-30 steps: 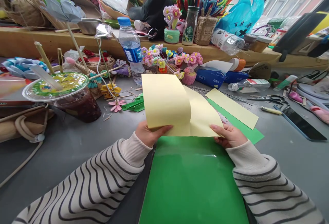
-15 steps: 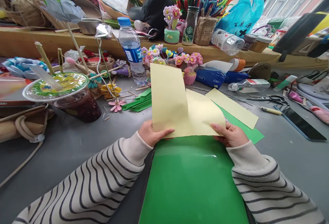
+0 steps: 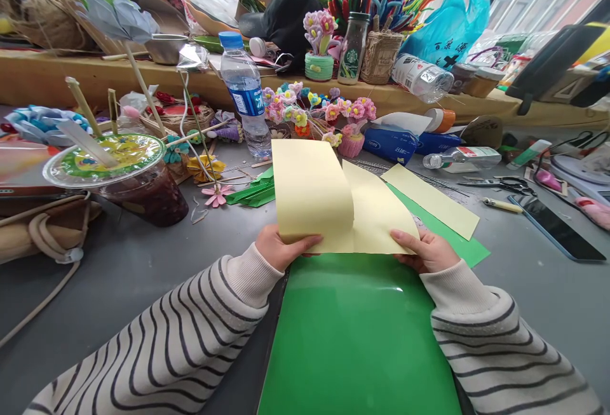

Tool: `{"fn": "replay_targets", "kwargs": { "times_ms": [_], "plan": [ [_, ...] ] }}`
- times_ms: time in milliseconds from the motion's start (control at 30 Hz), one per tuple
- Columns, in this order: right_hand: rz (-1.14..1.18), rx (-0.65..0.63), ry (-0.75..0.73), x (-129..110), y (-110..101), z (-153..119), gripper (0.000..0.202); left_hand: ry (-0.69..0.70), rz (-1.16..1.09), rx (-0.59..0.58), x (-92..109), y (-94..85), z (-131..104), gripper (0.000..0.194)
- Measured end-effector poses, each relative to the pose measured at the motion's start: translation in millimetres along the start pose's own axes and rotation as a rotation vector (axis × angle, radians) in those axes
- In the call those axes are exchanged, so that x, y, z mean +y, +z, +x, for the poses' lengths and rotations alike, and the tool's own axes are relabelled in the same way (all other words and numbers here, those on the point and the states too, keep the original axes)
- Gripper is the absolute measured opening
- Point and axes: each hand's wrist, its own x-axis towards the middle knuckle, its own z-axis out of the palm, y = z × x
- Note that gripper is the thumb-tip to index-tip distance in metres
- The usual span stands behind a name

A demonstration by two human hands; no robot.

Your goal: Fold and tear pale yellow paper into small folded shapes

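A pale yellow sheet of paper (image 3: 312, 192) is held up between both hands, above a glossy green sheet (image 3: 357, 332). A split runs down its middle from the far edge and stops short of the near edge. The left part curls away from the right part. My left hand (image 3: 288, 246) pinches the lower left corner, thumb on top and fingers underneath. At the lower right corner my right hand (image 3: 424, 248) grips in the same way. Just beyond the right hand, a separate pale yellow strip (image 3: 431, 199) lies over another green sheet (image 3: 469, 253).
To the left stand a lidded drink cup (image 3: 143, 192) and a water bottle (image 3: 245, 100). Folded green paper (image 3: 255, 189) and crocheted flowers (image 3: 290, 103) lie farther back. On the right are scissors (image 3: 512, 183), a wooden-handled tool (image 3: 502, 205) and a phone (image 3: 557, 227).
The split in the yellow paper reaches closer to the near edge. Its left part has dropped lower and bends more. Both hands stay nearly in place.
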Motion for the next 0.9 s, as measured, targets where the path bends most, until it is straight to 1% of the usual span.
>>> {"fn": "replay_targets", "kwargs": {
  "times_ms": [167,333,433,533,667,800,900],
  "plan": [
    [0.017,-0.019,0.014,1.7,0.0,1.3,0.006,0.092,0.034,0.032,-0.8,-0.2,-0.1,0.018],
    [0.002,-0.046,0.010,3.6,-2.6,3.3,0.007,0.121,0.066,0.008,-1.6,-1.5,0.2,0.015],
    [0.009,-0.067,0.035,2.5,-3.5,3.3,0.006,0.101,0.050,0.025,0.1,-1.1,-0.4,0.020],
    [0.006,-0.060,0.065,0.4,-2.5,1.6,0.003,0.070,0.032,0.046,1.8,-0.3,-0.9,0.023],
    [0.010,-0.036,0.066,-1.4,-0.4,-1.0,0.006,0.031,0.026,0.024,2.7,-0.8,-0.7,0.022],
    [0.008,-0.052,0.055,-0.2,-1.4,0.0,0.012,0.008,0.050,-0.008,3.8,-1.7,0.0,0.025],
    [0.031,-0.045,0.046,1.6,-2.7,2.0,0.018,-0.039,-0.024,-0.029,4.3,-1.5,0.6,0.026]
  ]
}}
